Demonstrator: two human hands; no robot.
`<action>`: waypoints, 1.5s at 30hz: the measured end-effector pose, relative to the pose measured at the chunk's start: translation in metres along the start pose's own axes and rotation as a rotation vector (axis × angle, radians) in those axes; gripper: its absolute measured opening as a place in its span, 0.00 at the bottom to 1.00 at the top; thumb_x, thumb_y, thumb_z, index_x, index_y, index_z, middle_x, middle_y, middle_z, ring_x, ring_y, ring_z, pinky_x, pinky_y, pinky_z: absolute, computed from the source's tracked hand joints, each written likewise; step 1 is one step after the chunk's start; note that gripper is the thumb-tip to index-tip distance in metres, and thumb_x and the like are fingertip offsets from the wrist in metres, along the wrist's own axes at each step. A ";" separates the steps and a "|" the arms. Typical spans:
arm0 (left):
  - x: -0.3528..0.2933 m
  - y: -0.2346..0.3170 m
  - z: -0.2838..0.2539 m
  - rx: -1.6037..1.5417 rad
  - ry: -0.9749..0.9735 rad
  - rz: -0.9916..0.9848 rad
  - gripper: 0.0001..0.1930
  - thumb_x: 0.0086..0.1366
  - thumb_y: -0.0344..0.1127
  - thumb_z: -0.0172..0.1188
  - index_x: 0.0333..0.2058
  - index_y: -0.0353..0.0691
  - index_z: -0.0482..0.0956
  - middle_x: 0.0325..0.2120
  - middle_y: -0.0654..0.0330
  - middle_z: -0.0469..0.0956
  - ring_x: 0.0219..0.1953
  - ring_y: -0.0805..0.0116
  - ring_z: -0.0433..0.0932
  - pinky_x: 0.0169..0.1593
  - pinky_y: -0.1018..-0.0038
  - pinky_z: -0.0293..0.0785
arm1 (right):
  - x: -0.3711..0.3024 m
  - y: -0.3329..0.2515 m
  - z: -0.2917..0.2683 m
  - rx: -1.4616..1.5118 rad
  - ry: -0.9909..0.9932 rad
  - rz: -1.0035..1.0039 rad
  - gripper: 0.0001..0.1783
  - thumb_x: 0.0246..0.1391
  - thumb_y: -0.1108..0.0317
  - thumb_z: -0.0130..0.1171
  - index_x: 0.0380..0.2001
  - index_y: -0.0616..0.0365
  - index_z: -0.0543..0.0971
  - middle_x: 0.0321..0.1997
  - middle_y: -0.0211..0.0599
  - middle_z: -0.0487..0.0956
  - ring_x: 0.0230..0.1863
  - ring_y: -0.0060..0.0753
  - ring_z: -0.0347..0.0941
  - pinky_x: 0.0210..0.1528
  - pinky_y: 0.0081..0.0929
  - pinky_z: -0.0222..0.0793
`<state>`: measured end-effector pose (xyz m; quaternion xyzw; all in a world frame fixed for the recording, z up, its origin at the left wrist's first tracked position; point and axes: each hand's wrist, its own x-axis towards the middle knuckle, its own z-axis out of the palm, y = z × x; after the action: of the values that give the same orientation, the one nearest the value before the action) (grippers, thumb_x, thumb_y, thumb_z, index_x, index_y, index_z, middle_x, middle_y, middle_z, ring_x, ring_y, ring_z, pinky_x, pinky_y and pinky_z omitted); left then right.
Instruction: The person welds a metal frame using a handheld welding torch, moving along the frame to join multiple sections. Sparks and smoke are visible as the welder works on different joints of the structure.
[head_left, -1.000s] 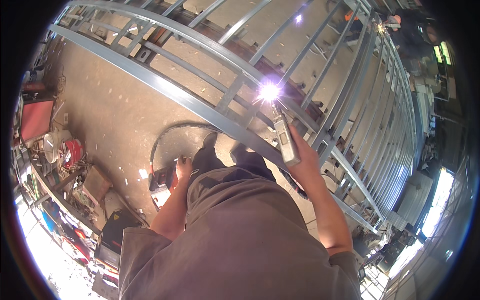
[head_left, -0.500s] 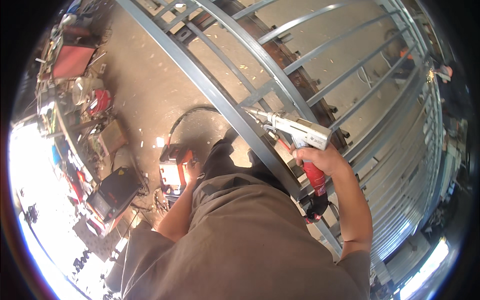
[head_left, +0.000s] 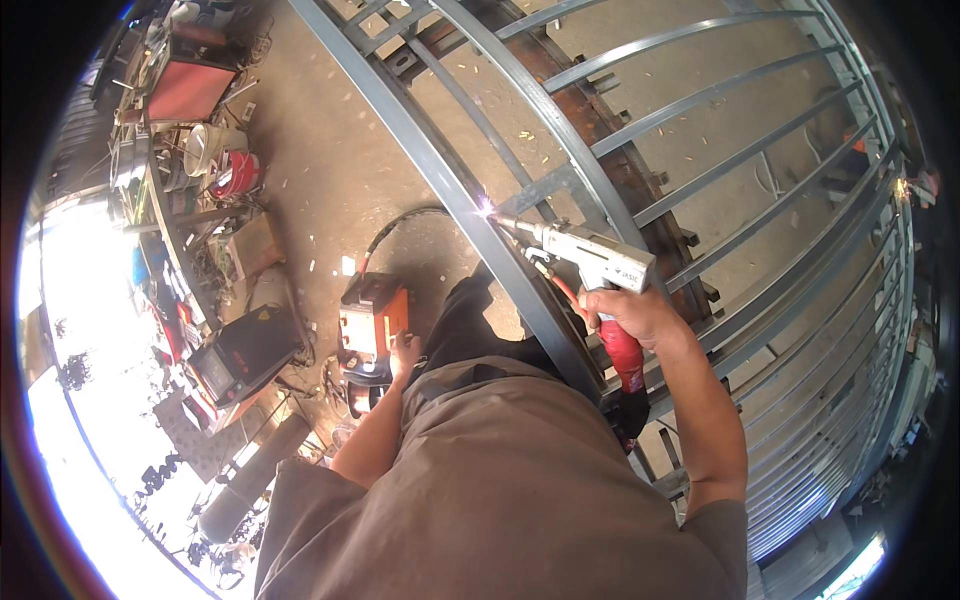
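Note:
My right hand (head_left: 640, 316) is wrapped around the red grip of a white handheld welding gun (head_left: 600, 256). The gun's narrow nozzle meets a grey steel tube (head_left: 425, 165) of a large frame, and a small violet-white spark (head_left: 486, 208) glows at the tip. An orange and dark cable hangs below the grip. Low on the left, my left hand (head_left: 404, 352) rests by the side of an orange and black box-shaped machine (head_left: 374, 322). Its fingers look loosely extended against the box; nothing is visible in them. A black hose (head_left: 400, 222) arches from the box towards the frame.
The steel frame's parallel bars (head_left: 690, 105) spread to the right over a rusty beam (head_left: 600, 150). Sparks (head_left: 902, 187) fly at the far right edge near another worker. Left stand a dark machine (head_left: 245, 358), a red bucket (head_left: 236, 174), a cardboard box (head_left: 252, 246) and clutter.
A bright spark has appeared at the gun's nozzle, which now meets the tube. The view has shifted, moving the surroundings to the right. My right hand still grips the gun.

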<state>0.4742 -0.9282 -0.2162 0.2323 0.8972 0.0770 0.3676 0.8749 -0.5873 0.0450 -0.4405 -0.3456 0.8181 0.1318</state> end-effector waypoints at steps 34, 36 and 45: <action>0.008 0.017 -0.001 -0.006 0.018 0.083 0.30 0.65 0.48 0.61 0.61 0.38 0.77 0.47 0.49 0.87 0.50 0.52 0.86 0.56 0.60 0.79 | -0.026 0.001 -0.012 -0.062 -0.005 0.060 0.14 0.57 0.73 0.65 0.46 0.64 0.80 0.33 0.32 0.81 0.30 0.24 0.78 0.33 0.28 0.78; 0.008 0.014 -0.001 -0.014 0.041 0.140 0.30 0.65 0.49 0.61 0.61 0.38 0.77 0.47 0.49 0.87 0.51 0.52 0.86 0.56 0.60 0.79 | -0.051 -0.001 -0.018 -0.018 0.037 -0.001 0.14 0.56 0.74 0.65 0.46 0.63 0.80 0.34 0.32 0.82 0.30 0.26 0.78 0.34 0.28 0.78; 0.009 0.018 -0.002 0.008 -0.006 0.099 0.32 0.66 0.48 0.61 0.63 0.34 0.74 0.49 0.49 0.86 0.53 0.53 0.85 0.58 0.61 0.79 | -0.080 0.029 -0.034 -0.091 0.057 0.208 0.12 0.53 0.69 0.69 0.38 0.61 0.81 0.30 0.32 0.81 0.29 0.27 0.78 0.34 0.28 0.77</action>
<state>0.4738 -0.9078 -0.2141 0.2782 0.8838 0.0908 0.3650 0.9518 -0.6347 0.0630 -0.5026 -0.3309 0.7979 0.0356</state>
